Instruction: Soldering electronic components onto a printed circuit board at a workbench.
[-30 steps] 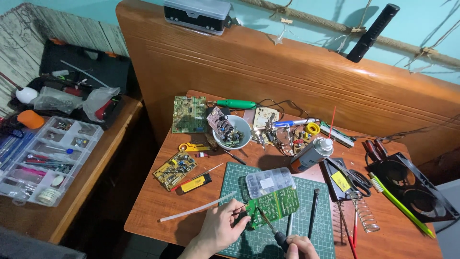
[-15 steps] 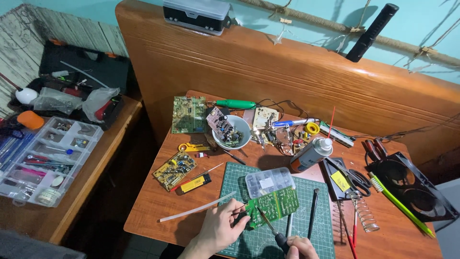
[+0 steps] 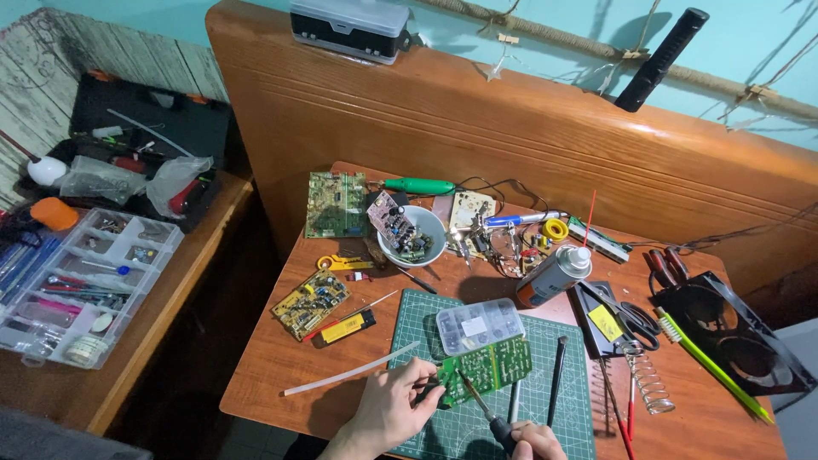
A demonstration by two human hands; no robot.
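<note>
My left hand (image 3: 394, 413) pinched the near-left edge of the green circuit board (image 3: 487, 368), which lay on the green cutting mat (image 3: 545, 417) at the table's near edge. My right hand (image 3: 535, 440) was closed around the handle of a soldering iron (image 3: 479, 402), its tip resting on the board. Just behind the board sat a clear parts box (image 3: 479, 325). A white tube (image 3: 351, 370) lay to the left on the wooden table (image 3: 281, 358); a spray can (image 3: 554, 274) and a white bowl (image 3: 412, 236) sat farther back.
</note>
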